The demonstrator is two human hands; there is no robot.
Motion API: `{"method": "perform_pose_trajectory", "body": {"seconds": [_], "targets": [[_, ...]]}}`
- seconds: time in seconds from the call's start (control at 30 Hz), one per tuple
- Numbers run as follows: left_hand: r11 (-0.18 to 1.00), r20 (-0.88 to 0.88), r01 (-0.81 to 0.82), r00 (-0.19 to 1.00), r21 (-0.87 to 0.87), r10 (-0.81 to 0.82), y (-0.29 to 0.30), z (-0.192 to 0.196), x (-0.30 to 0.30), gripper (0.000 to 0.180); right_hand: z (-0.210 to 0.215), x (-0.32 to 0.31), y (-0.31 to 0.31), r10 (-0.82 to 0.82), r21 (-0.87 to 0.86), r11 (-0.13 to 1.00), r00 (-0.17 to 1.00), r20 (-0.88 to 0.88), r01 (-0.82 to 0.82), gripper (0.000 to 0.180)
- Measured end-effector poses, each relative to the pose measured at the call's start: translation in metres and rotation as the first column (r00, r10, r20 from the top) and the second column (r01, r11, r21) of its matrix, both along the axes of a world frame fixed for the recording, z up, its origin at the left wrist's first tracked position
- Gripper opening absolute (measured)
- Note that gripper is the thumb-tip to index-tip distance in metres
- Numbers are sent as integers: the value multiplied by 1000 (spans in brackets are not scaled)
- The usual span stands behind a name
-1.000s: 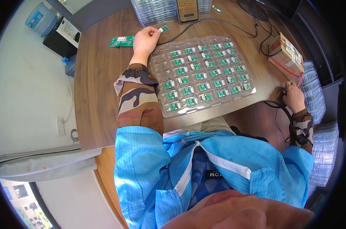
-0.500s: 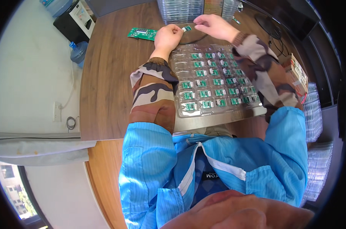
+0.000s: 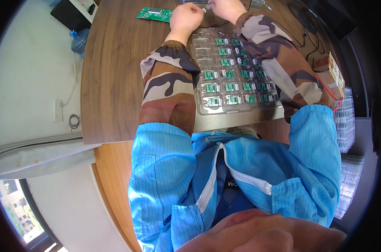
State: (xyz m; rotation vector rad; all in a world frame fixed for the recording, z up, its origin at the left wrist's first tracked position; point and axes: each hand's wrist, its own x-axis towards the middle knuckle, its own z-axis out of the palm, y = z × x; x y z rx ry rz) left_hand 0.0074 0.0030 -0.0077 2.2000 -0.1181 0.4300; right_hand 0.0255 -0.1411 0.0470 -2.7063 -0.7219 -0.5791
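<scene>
Small clear part (image 3: 207, 6) pinched between left hand (image 3: 185, 19) and right hand (image 3: 226, 8), both grips closed on it just past the far end of the clear tray (image 3: 241, 112) — handling step, likely needs seating in a pocket. Tray pockets hold small green boards (image 3: 212, 87); far-left ones look empty. Larger green board (image 3: 154, 13) lies on the tabletop (image 3: 110, 84), left of the tray.

An electronics assembly workshop; a clear blister tray (image 3: 241, 110) of small green circuit modules (image 3: 228, 74) fills the wooden bench (image 3: 110, 84); stacked empty trays (image 3: 346, 126) sit right.
</scene>
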Motion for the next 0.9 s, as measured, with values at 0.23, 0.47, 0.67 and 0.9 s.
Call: {"method": "perform_pose_trajectory", "body": {"seconds": [0.23, 0.47, 0.67, 0.9], "targets": [[997, 83, -68, 994, 41, 65, 6, -5, -5, 25, 22, -20, -50, 124, -29, 990, 961, -249, -135, 18], [999, 47, -40, 998, 38, 38, 4, 17, -21, 22, 2, -12, -128, 178, 150, 983, 738, -651, -105, 13], [999, 54, -20, 998, 46, 18, 0, 18, -20, 22, 18, -52, -105, 79, -78, 992, 975, -207, -97, 14], [998, 94, -38, 995, 40, 34, 3, 15, -19, 22, 33, -148, -10, 589, -34, 744, 679, -439, -667, 17]]}}
